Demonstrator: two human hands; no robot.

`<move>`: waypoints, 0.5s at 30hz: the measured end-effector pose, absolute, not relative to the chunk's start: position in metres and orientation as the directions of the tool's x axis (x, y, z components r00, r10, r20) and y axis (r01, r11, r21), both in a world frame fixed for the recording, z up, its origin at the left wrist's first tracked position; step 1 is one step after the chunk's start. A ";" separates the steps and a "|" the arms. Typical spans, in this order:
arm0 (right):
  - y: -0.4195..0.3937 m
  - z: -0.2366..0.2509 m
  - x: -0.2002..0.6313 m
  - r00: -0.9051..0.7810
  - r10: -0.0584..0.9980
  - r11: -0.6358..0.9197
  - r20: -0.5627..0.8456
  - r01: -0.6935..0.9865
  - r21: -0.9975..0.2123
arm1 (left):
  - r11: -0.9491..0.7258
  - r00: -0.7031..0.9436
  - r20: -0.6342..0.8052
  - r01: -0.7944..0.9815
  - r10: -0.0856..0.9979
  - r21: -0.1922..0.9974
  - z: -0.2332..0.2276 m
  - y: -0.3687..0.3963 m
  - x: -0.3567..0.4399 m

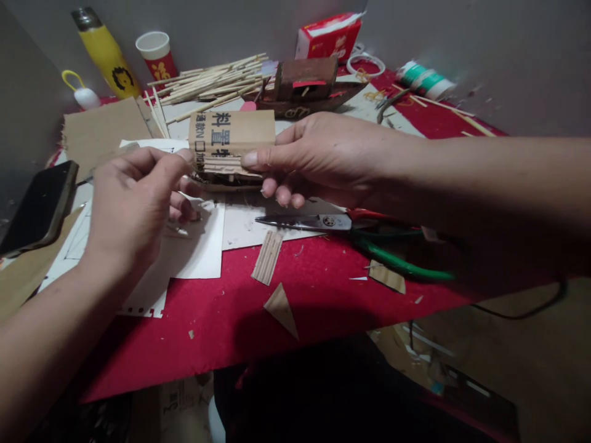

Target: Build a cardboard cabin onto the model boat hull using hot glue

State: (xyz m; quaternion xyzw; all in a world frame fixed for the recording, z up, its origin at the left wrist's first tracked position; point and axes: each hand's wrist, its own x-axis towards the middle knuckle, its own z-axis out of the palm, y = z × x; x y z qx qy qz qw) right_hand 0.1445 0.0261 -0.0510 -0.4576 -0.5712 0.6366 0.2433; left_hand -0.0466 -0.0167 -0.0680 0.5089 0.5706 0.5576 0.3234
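Note:
A small cardboard model [265,129] with black printed characters on its curved top sits above the white paper. Against its near side, my right hand [309,154] pinches a corrugated cardboard strip [222,164] under the thumb. My left hand [143,191] is at the model's left end, thumb and index finger pressed together; whatever is between them is too small to make out. Just below my right hand lie scissors [329,221] with one red and one green handle, partly shaded by the forearm. A loose corrugated piece [268,258] and a cardboard triangle [282,311] lie nearer.
Behind stand a brown model boat [305,80], a pile of wooden sticks [207,86], a paper cup [154,52] and a yellow bottle [108,55]. A phone [37,209] lies left. The red table's edge [184,376] runs close to the lap.

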 end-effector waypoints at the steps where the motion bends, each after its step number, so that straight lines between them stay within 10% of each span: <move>1: 0.026 -0.050 0.145 -0.458 0.834 -0.234 -0.308 0.212 -0.949 | -0.172 -0.282 0.232 0.224 0.931 0.959 -0.069 -0.017 -0.048; 15: 0.037 -0.034 0.155 -0.415 0.864 -0.271 -0.284 0.092 -0.958 | -0.433 -0.432 0.427 0.090 0.795 0.897 -0.051 -0.009 -0.069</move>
